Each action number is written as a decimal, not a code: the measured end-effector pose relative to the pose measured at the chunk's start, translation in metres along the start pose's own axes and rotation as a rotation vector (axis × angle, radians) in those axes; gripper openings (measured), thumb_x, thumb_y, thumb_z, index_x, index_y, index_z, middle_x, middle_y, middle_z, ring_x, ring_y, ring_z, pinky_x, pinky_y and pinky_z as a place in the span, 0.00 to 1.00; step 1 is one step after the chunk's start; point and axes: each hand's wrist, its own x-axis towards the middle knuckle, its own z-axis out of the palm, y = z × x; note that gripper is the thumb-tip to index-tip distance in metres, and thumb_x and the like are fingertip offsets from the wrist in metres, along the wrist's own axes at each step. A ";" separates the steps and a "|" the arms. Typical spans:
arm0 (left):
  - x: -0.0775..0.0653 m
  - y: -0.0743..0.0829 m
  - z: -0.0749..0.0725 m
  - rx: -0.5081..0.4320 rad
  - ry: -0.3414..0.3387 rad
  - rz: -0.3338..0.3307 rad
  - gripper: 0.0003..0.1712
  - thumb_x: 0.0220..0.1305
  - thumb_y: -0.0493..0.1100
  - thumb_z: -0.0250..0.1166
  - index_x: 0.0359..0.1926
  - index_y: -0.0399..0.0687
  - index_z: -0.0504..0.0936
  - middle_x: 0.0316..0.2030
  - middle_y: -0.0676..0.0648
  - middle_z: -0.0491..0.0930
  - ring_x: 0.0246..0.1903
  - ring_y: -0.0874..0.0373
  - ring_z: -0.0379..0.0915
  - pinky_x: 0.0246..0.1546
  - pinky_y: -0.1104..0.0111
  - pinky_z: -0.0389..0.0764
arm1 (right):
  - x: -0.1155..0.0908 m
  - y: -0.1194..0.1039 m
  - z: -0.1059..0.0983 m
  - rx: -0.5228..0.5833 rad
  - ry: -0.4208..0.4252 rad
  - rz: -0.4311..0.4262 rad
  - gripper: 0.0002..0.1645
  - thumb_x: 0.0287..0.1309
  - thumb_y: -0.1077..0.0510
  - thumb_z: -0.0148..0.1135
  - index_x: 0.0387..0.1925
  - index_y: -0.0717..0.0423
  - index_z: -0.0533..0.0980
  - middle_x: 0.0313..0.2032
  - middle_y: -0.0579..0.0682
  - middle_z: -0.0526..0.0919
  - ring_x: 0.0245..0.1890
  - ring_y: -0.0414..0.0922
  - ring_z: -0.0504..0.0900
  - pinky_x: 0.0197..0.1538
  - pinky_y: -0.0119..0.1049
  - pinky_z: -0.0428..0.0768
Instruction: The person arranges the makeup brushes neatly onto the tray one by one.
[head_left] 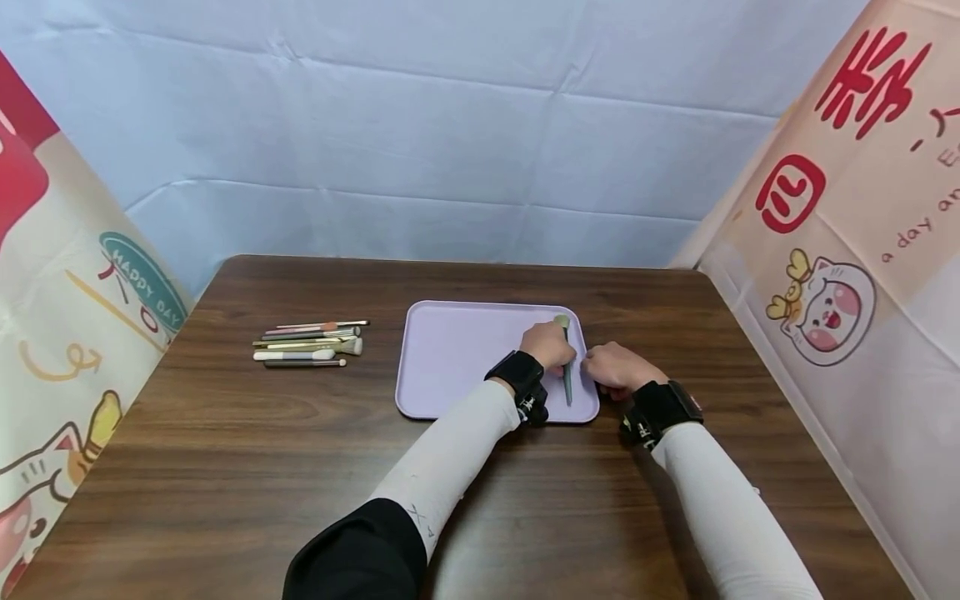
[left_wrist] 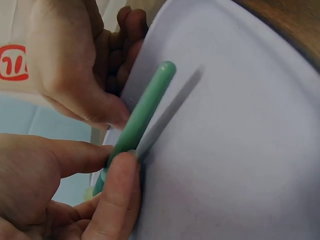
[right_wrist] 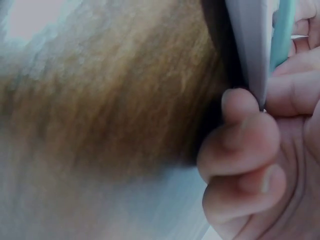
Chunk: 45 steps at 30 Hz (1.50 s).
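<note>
Left hand (head_left: 546, 344) pinches green brush (head_left: 567, 385); right hand (head_left: 621, 367), just beside brush, grips tray (head_left: 457, 362).

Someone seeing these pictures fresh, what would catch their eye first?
Probably the lilac tray on the dark wooden table: the left hand pinches a green brush over its right side, and the right hand grips its right edge. After that, perhaps the cluster of brushes left of the tray, then the cloth with bold red lettering at the head view's upper right.
</note>
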 end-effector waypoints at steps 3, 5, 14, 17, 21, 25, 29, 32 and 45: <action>0.001 0.000 0.001 -0.007 0.007 -0.028 0.11 0.63 0.43 0.66 0.23 0.49 0.82 0.13 0.55 0.80 0.17 0.64 0.82 0.22 0.77 0.71 | 0.001 -0.001 0.000 0.005 -0.006 -0.001 0.18 0.66 0.58 0.42 0.27 0.61 0.74 0.17 0.52 0.77 0.14 0.46 0.76 0.19 0.36 0.76; 0.002 0.001 0.001 -0.002 0.007 -0.025 0.11 0.63 0.43 0.65 0.23 0.49 0.82 0.13 0.55 0.80 0.16 0.65 0.82 0.22 0.77 0.71 | 0.001 -0.001 0.000 0.004 -0.006 0.003 0.17 0.66 0.58 0.42 0.27 0.61 0.73 0.17 0.52 0.77 0.13 0.45 0.76 0.19 0.36 0.77; 0.005 0.006 0.002 0.008 -0.025 -0.012 0.14 0.65 0.42 0.63 0.21 0.48 0.81 0.11 0.55 0.78 0.11 0.65 0.76 0.21 0.77 0.71 | 0.001 -0.001 -0.001 0.015 0.001 0.001 0.18 0.67 0.58 0.41 0.27 0.62 0.74 0.17 0.52 0.77 0.13 0.45 0.76 0.19 0.36 0.77; 0.004 0.007 0.002 0.000 -0.035 -0.009 0.17 0.66 0.42 0.62 0.19 0.48 0.80 0.11 0.54 0.76 0.11 0.64 0.76 0.20 0.76 0.71 | 0.000 -0.003 -0.002 0.019 -0.004 0.001 0.19 0.67 0.59 0.40 0.27 0.62 0.74 0.17 0.52 0.77 0.13 0.45 0.76 0.18 0.36 0.77; 0.004 0.007 0.001 -0.003 -0.037 0.002 0.19 0.66 0.41 0.62 0.16 0.49 0.78 0.10 0.54 0.76 0.10 0.64 0.75 0.19 0.76 0.72 | -0.001 -0.003 -0.003 0.028 -0.008 0.008 0.19 0.68 0.58 0.39 0.28 0.62 0.74 0.17 0.52 0.77 0.13 0.45 0.75 0.18 0.36 0.77; 0.003 0.007 0.001 0.006 -0.038 0.008 0.19 0.66 0.43 0.63 0.16 0.50 0.78 0.09 0.55 0.74 0.11 0.64 0.75 0.20 0.76 0.71 | -0.002 -0.003 -0.003 0.030 -0.004 0.007 0.19 0.68 0.58 0.39 0.28 0.62 0.74 0.17 0.52 0.77 0.13 0.45 0.75 0.18 0.36 0.76; 0.000 0.007 0.001 0.007 -0.038 0.005 0.18 0.66 0.44 0.63 0.18 0.49 0.79 0.08 0.56 0.72 0.11 0.64 0.75 0.19 0.76 0.70 | -0.002 -0.002 -0.002 0.025 0.002 0.000 0.19 0.67 0.58 0.40 0.28 0.62 0.74 0.17 0.53 0.77 0.13 0.45 0.75 0.18 0.36 0.75; -0.001 0.007 0.000 0.000 -0.045 0.005 0.18 0.67 0.44 0.62 0.18 0.48 0.81 0.09 0.55 0.73 0.11 0.64 0.74 0.18 0.76 0.70 | -0.001 -0.001 -0.001 0.022 0.004 0.005 0.18 0.67 0.58 0.40 0.27 0.62 0.74 0.18 0.53 0.77 0.13 0.45 0.75 0.18 0.36 0.74; -0.001 0.007 -0.002 -0.049 -0.057 -0.035 0.16 0.67 0.44 0.63 0.21 0.47 0.81 0.12 0.52 0.78 0.14 0.62 0.78 0.16 0.75 0.69 | 0.000 -0.001 -0.002 0.018 -0.002 0.015 0.19 0.67 0.58 0.40 0.28 0.62 0.74 0.18 0.53 0.77 0.13 0.45 0.74 0.18 0.36 0.75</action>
